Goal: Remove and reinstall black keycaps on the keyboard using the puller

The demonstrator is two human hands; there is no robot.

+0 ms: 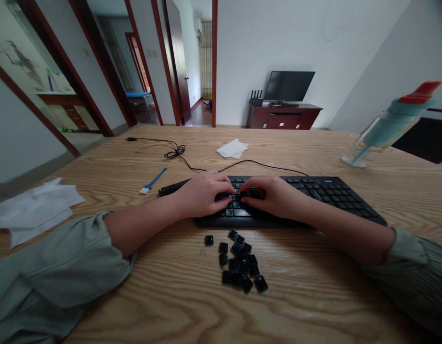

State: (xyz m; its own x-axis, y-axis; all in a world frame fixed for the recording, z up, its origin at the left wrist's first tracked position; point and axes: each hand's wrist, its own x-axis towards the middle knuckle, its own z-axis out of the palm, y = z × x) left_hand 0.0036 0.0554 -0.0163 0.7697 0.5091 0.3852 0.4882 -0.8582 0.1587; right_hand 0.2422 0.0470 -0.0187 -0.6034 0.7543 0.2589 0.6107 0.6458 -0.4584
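Note:
A black keyboard (pixel 333 193) lies across the wooden table, and some places in its left part show bare sockets without caps. Over that part, my left hand (pixel 206 193) has its thumb and index finger closed in a pinch around a small black keycap. My right hand (pixel 278 196) faces it from the other side, thumb and forefinger also pinched at the keys. The fingertips almost meet, and fingers partly cover what lies between them. Nearer to me, a loose heap of black keycaps (pixel 240 260) rests on the table, with one keycap (pixel 208 240) apart at its left.
A small blue brush (pixel 154 180) lies left of the keyboard, beyond it a coiled black cable (pixel 175 152). White tissues (pixel 38 208) are at the far left, another tissue (pixel 232 148) behind the keyboard. A clear bottle with a red lid (pixel 389 126) stands at the right on the wooden table (pixel 163 296).

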